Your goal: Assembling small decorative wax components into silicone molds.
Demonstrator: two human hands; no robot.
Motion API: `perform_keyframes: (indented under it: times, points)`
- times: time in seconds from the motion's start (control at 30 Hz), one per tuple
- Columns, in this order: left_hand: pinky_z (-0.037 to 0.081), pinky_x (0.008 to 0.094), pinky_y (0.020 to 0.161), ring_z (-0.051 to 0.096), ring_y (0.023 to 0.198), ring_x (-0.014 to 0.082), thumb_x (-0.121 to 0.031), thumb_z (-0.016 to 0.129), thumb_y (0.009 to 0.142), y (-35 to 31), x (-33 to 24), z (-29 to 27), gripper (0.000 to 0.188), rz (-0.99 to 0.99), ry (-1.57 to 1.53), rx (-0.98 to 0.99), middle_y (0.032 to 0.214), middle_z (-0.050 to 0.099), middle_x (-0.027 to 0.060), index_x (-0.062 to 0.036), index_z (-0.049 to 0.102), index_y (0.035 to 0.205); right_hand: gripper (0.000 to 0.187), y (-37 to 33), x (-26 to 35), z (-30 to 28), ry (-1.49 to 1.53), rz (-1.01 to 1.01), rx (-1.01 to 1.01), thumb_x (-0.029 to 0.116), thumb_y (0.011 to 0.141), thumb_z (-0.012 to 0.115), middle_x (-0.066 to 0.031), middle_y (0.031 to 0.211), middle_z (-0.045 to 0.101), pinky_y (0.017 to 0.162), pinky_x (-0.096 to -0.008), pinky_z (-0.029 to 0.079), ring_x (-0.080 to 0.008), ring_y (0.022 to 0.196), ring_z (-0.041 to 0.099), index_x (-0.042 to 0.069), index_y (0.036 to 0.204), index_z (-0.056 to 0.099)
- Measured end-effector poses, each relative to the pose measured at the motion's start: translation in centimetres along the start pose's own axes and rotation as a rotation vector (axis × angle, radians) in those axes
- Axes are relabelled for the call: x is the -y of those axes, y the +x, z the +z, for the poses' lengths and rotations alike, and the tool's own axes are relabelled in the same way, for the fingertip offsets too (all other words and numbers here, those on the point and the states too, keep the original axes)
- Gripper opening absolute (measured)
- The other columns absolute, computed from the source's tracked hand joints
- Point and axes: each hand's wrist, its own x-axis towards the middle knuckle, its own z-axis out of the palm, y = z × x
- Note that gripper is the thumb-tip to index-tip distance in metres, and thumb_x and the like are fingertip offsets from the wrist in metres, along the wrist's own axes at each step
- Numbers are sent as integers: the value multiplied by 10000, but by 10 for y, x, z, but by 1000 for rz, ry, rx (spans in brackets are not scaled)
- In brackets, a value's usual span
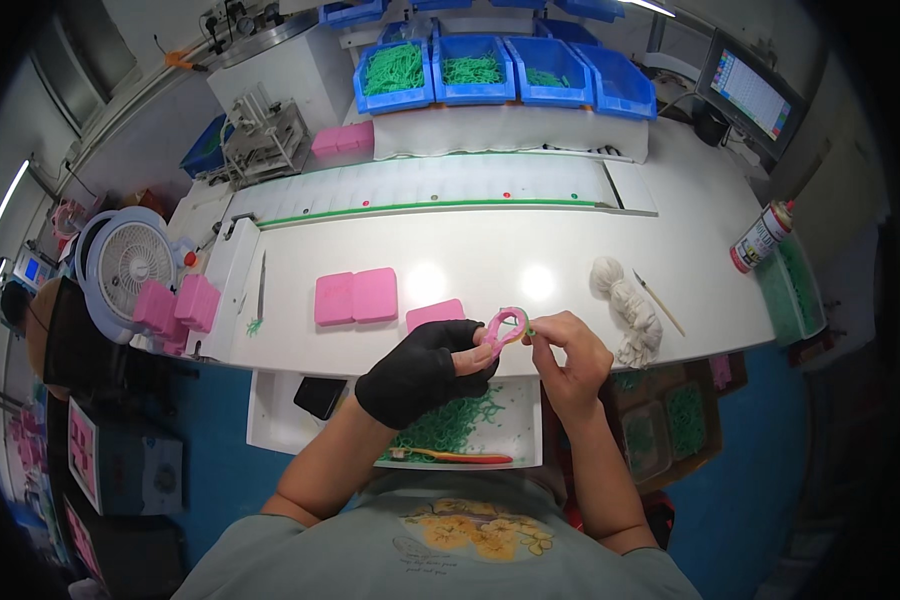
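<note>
My left hand (415, 372), in a black glove that leaves the fingertips bare, holds a bent pink rubber-like piece (492, 336). It is curled into a loop, with a bit of green along its right side. My right hand (575, 365) is bare, its thumb and index finger pinched together at that green edge. Whatever lies between those fingertips is mostly hidden. Just beyond my left hand lies a flat pink block (435, 313), partly covered by it. Two more pink blocks (355, 297) sit side by side farther left on the white table.
Below my hands an open drawer (270, 425) contains green pieces (450, 425), a phone (320, 397) and a red-handled brush (460, 458). A white cloth bundle (625, 312) and thin tool (660, 303) lie right. Blue bins (625, 85) line the back; a fan (133, 262) stands left.
</note>
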Motion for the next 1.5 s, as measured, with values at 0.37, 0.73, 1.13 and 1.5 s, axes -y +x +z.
perform_keyframes:
  times: [0.37,0.73,1.13,1.5]
  points:
    - [439,284,666,511,688,142,-321,659,854,-6,-7,-4,328,-50,10,59,763,536,44,-15,550,900,194,3,2,-5,63,-20,11,-112,770,640,-110,773,653,596,-280,517,-200,664,641,-12,936,633]
    - [467,242,622,563,677,78,-84,706,846,37,13,-1,188,461,864,-356,767,619,9,-19,585,975,133,-9,-5,-19,457,642,-219,42,941,575,-106,856,659,681,-276,600,-127,752,648,-69,1006,608]
    - [481,248,684,558,751,103,-216,614,931,66,-3,4,254,304,620,-144,879,625,42,-7,635,1075,155,-8,7,-31,657,870,-51,70,947,572,-110,860,660,675,-287,599,-110,716,630,-62,1017,614]
    - [473,248,686,567,737,88,-128,657,883,48,4,8,147,443,628,-206,788,647,31,9,690,927,149,-8,18,-12,493,790,108,20,935,568,-106,869,670,668,-254,575,-115,727,648,-58,1052,615]
